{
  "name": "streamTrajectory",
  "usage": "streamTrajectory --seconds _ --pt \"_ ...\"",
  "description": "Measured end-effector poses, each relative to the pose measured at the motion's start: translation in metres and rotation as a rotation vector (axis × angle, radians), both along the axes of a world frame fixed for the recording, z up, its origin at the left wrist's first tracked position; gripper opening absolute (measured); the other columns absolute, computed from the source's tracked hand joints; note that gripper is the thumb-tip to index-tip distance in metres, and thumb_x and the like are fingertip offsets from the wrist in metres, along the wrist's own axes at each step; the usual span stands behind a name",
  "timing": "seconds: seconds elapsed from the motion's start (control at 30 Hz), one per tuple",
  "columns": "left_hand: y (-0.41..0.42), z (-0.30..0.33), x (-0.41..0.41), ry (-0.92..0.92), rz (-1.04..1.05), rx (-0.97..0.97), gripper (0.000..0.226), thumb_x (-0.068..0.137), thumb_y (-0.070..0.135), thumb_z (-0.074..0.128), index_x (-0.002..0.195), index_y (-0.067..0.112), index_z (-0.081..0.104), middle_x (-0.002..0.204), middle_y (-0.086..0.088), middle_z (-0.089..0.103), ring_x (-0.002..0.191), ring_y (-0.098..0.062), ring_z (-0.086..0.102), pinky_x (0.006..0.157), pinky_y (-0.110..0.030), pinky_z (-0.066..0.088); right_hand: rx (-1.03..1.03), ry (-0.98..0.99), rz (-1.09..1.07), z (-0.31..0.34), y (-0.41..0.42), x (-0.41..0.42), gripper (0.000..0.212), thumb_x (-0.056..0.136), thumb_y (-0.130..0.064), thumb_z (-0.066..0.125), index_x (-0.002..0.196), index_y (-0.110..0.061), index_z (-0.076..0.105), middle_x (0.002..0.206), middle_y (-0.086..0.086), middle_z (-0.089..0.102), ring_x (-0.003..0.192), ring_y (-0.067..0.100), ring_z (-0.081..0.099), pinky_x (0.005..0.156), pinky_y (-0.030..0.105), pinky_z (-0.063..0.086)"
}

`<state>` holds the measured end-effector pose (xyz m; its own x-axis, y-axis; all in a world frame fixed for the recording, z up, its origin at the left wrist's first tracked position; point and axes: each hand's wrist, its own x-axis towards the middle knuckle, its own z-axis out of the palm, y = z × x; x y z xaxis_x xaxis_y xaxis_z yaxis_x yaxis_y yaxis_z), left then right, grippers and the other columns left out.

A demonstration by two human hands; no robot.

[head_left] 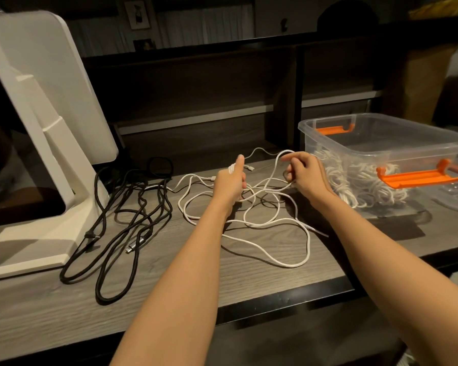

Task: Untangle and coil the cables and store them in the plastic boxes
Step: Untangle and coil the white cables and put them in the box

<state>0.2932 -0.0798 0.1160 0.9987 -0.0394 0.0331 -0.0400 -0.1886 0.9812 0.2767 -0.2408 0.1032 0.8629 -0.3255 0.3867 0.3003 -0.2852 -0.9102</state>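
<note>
1. Thin white braided cable (249, 220): loose, overlapping loops on the grey wood-grain desk (169, 273), centre, partly wound at the left hand.
2. Left hand (229, 180): fist closed round a small coil of this cable, thumb up.
3. Right hand (306, 171): fingers curled, pinching a raised loop.
4. Clear plastic box with orange latches (381, 154): just right of the hands, holding coiled white cables.
5. Thick black cables (122, 215): left, uncoiled, beside a white monitor stand (50, 154).
6. Risk, judged: pulling the loop through crossed strands may tighten a knot; slack may snag the connectors or slip the coil.
</note>
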Motion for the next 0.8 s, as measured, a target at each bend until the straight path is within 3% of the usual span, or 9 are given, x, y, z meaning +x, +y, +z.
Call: streamTrajectory --seconds 0.1,0.17,0.23,0.3,0.43,0.57,0.63,0.73,0.8 --pt "-0.002 -0.003 -0.001 -0.055 -0.070 0.104 0.051 0.101 0.049 0.038 0.066 0.014 0.050 0.061 0.000 0.054 0.053 -0.010 0.044 0.056 -0.025 0.036 -0.097 0.044 -0.029 -0.003 0.001 0.001 0.024 0.102 -0.013 0.034 0.106 -0.009 0.057 0.078 0.002 0.054 0.064 0.012 0.052 0.059 0.024 0.047" --pt "-0.002 -0.004 0.000 -0.060 -0.089 0.106 0.051 0.101 0.050 0.037 0.066 0.014 0.050 0.061 0.000 0.053 0.054 -0.011 0.044 0.058 -0.026 0.037 -0.340 0.102 -0.073 -0.007 0.002 0.003 0.014 0.100 -0.022 0.041 0.103 -0.014 0.052 0.094 0.005 0.056 0.085 0.017 0.053 0.074 0.031 0.043" --pt "-0.002 -0.005 0.001 -0.044 -0.071 0.031 0.050 0.101 0.051 0.038 0.067 0.016 0.050 0.060 0.001 0.051 0.054 -0.011 0.043 0.056 -0.024 0.036 -0.539 0.097 -0.105 -0.011 0.002 0.004 0.014 0.097 -0.027 0.050 0.103 -0.015 0.054 0.115 0.010 0.049 0.111 0.021 0.044 0.088 0.030 0.037" --pt "-0.003 -0.006 0.004 -0.013 -0.050 -0.054 0.049 0.100 0.052 0.040 0.067 0.017 0.049 0.059 0.002 0.048 0.054 -0.010 0.042 0.056 -0.024 0.035 -0.580 -0.027 -0.121 -0.007 0.004 0.000 0.013 0.093 -0.024 0.059 0.098 -0.012 0.062 0.120 0.007 0.042 0.121 0.020 0.033 0.094 0.027 0.031" --pt "-0.003 -0.007 0.005 0.036 -0.052 -0.084 0.048 0.100 0.053 0.037 0.072 0.017 0.050 0.061 0.003 0.047 0.054 -0.010 0.039 0.055 -0.023 0.034 -0.610 -0.247 -0.149 -0.001 0.007 -0.007 0.010 0.086 -0.021 0.068 0.085 -0.013 0.071 0.098 -0.001 0.044 0.099 0.015 0.038 0.081 0.020 0.031" --pt "-0.002 -0.006 0.001 0.026 -0.136 0.007 0.046 0.101 0.048 0.040 0.073 0.014 0.050 0.059 0.001 0.048 0.049 -0.009 0.045 0.049 -0.019 0.042 -0.572 -0.093 -0.051 0.000 0.008 -0.009 0.025 0.094 -0.024 0.050 0.083 -0.018 0.071 0.086 0.005 0.052 0.080 0.016 0.050 0.071 0.031 0.042" --pt "-0.004 -0.008 0.003 -0.049 -0.123 0.146 0.048 0.101 0.048 0.040 0.072 0.012 0.052 0.061 -0.001 0.057 0.050 -0.011 0.052 0.062 -0.025 0.049 -0.534 -0.030 -0.079 0.002 0.007 -0.010 0.031 0.096 -0.023 0.041 0.086 -0.018 0.071 0.089 0.005 0.061 0.083 0.017 0.057 0.076 0.036 0.046" --pt "-0.004 -0.010 0.007 -0.159 -0.108 0.332 0.054 0.101 0.049 0.039 0.067 0.012 0.058 0.061 -0.002 0.066 0.058 -0.013 0.061 0.081 -0.034 0.050 -0.428 0.107 -0.042 0.004 0.006 -0.010 0.034 0.097 -0.017 0.036 0.102 -0.012 0.069 0.100 0.006 0.066 0.089 0.017 0.058 0.076 0.031 0.043" --pt "-0.003 -0.011 0.009 -0.196 -0.122 0.429 0.057 0.101 0.050 0.039 0.062 0.013 0.060 0.062 -0.001 0.069 0.069 -0.017 0.066 0.086 -0.037 0.051 -0.408 0.222 -0.015 0.001 0.005 -0.007 0.033 0.098 -0.014 0.038 0.115 -0.010 0.065 0.093 0.004 0.064 0.079 0.013 0.056 0.073 0.027 0.042"
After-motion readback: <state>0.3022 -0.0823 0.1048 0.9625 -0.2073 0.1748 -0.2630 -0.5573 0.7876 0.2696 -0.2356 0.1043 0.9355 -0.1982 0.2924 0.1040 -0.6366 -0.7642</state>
